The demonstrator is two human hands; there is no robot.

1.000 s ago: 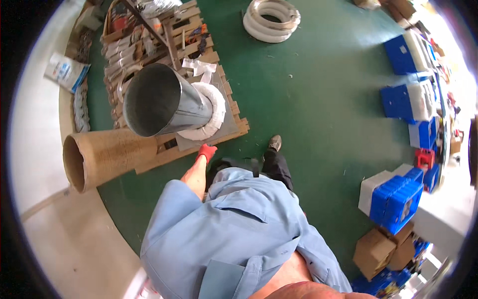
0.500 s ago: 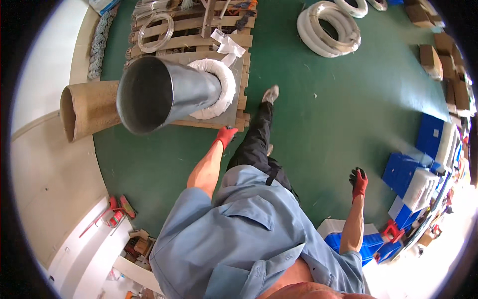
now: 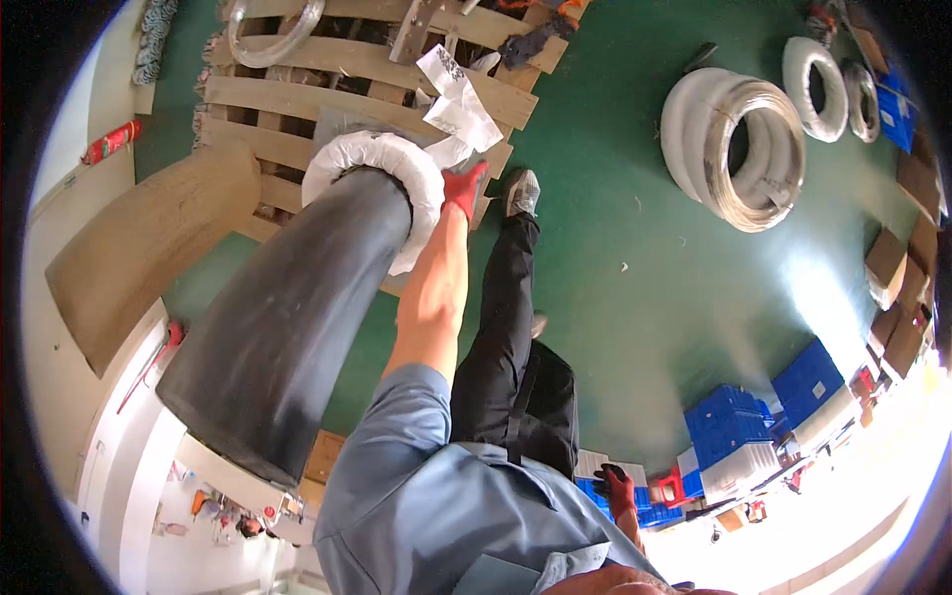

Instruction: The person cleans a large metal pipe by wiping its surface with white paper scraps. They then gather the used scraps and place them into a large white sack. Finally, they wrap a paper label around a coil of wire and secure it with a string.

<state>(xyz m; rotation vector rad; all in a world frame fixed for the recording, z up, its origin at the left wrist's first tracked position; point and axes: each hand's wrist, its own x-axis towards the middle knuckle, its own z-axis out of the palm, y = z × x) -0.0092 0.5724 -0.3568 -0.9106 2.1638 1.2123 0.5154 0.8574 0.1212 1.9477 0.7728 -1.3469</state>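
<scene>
My left hand (image 3: pixel 463 189), in a red glove, reaches forward beside a white-wrapped ring (image 3: pixel 424 183) on the pallet. Its fingers look stretched out near a crumpled white strip (image 3: pixel 464 111); whether they touch it or the ring I cannot tell. Through the ring rises a big dark grey metal cylinder (image 3: pixel 288 307), left of my arm. My right hand (image 3: pixel 615 486), gloved red with dark fingers, hangs low at my right side, fingers apart, holding nothing.
A wide brown tube (image 3: pixel 149 238) stands left of the cylinder. Under the ring lies a wooden pallet (image 3: pixel 297 97) carrying a clear coil (image 3: pixel 273 45). On the green floor at right are wrapped wire coils (image 3: pixel 734 149). Blue boxes (image 3: pixel 729 426) and cartons line the right side.
My left hand has moved forward from the pallet's near edge to beside the white ring. The view has shifted closer to the cylinder; my right hand now hangs lower in the picture.
</scene>
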